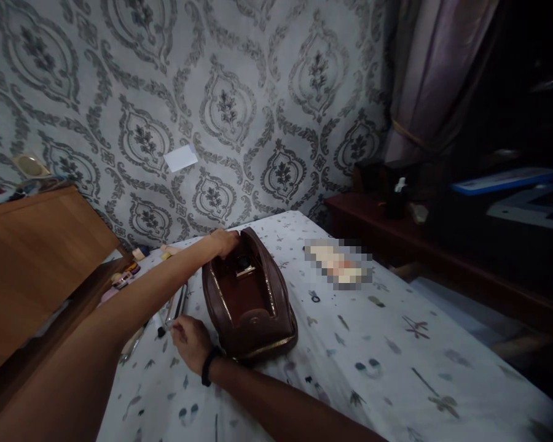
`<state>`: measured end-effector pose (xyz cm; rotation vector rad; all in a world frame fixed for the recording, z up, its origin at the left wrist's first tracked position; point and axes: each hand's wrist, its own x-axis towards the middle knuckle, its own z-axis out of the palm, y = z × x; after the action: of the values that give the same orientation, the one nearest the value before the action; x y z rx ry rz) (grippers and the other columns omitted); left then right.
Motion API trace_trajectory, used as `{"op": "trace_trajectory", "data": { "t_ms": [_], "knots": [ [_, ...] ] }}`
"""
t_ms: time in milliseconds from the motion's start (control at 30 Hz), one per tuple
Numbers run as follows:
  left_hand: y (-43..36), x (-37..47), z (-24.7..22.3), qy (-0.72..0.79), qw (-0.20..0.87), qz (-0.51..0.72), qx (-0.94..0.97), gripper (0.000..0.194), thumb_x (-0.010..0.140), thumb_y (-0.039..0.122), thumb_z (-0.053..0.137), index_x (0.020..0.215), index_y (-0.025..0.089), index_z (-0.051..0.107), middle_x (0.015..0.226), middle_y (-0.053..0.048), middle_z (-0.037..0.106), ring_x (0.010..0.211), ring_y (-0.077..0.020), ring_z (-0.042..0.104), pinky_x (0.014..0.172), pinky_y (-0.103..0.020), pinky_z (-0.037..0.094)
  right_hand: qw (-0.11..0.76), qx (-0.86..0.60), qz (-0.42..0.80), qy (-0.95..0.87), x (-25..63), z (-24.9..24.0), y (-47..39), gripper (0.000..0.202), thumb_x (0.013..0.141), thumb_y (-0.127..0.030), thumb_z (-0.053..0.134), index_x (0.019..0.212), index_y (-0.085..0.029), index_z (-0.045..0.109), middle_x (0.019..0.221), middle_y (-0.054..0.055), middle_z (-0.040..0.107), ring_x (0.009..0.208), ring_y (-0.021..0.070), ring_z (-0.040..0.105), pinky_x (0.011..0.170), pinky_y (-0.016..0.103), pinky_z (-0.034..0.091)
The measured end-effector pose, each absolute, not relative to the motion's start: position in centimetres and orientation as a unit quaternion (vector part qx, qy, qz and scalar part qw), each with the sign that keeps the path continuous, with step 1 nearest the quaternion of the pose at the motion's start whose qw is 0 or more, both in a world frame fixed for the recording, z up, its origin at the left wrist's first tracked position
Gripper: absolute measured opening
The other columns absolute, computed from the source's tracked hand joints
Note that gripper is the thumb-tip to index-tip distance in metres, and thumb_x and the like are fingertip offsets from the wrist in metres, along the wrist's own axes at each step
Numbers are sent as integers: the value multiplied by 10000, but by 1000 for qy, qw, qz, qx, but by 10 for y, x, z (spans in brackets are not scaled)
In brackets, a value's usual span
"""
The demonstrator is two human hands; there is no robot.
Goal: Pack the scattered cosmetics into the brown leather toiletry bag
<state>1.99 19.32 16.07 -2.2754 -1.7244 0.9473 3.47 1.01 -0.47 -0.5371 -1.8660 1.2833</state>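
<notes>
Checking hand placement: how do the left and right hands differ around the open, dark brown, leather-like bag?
The left hand is at the far end of the bag; the right hand is beside its nearer left side. The right wears a black wristband; the left shows none. Both are near the bag.

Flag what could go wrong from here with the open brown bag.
The left hand at the far end of the brown bag might tip it, shifting the small item inside. The right hand, close to slender items on the patterned sheet, could knock them.
</notes>
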Motion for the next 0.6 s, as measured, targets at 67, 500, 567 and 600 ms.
{"op": "trace_trajectory", "data": {
  "t_ms": [67, 500, 567, 600],
  "knots": [
    [193, 21, 161, -578, 85, 325, -744, 560, 630, 142, 839, 1160, 156, 659, 1187, -158, 684, 1126, -322, 635, 923, -346, 510, 396, -212, 503, -738, 35, -5, 10, 129, 837, -117, 556, 809, -200, 651, 741, -1, 661, 677, 138, 566, 618, 221, 390],
    [194, 21, 156, -554, 132, 335, -750, 477, 587, 167, 863, 1042, 142, 722, 1205, -168, 683, 1157, -311, 607, 960, -326, 479, 389, -209, 492, -750, 36, -4, 10, 125, 844, -138, 550, 783, -198, 641, 715, -5, 632, 674, 139, 553, 620, 228, 373],
    [196, 20, 156, -550, 129, 333, -755, 452, 586, 166, 860, 1017, 128, 728, 1233, -176, 669, 1144, -313, 610, 956, -336, 480, 389, -207, 492, -751, 36, -5, 10, 128, 845, -134, 549, 784, -198, 641, 713, -7, 631, 673, 136, 551, 623, 225, 377],
    [196, 19, 156, -549, 127, 330, -757, 445, 580, 165, 862, 1003, 123, 731, 1244, -177, 663, 1133, -313, 613, 950, -339, 482, 389, -206, 492, -751, 35, -5, 10, 130, 843, -131, 548, 781, -197, 640, 710, -9, 629, 673, 134, 550, 626, 224, 379]
  ]
}}
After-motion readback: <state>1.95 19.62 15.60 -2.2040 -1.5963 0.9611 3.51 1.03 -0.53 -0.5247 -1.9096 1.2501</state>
